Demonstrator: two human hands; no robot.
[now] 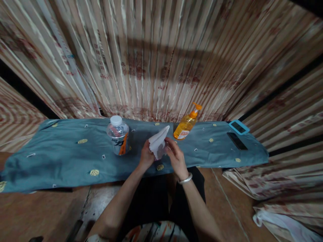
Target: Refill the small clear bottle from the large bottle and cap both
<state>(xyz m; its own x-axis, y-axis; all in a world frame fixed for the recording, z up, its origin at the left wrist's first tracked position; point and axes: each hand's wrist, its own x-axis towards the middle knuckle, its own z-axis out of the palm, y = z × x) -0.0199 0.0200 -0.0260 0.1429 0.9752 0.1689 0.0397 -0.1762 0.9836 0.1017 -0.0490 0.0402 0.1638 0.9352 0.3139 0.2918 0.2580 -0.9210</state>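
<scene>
"One white wavy-edged sheet (158,143): where is it?"

"Over the middle of the surface (68,158), left grip (147,155) closed on its left edge, right grip (175,155) pinching its right side."

"What stands nearby?"

"A white-capped plastic bottle (117,137) left, an orange pump bottle (186,126) right, farther back."

A silvery bangle (185,178) rings the right wrist (182,172), the trousers (150,196) are dark, the pale top (156,233) streaked with orange.

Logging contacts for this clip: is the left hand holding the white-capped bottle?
No, the left hand holds the white sheet, while the white-capped bottle stands apart on the cloth.
</scene>
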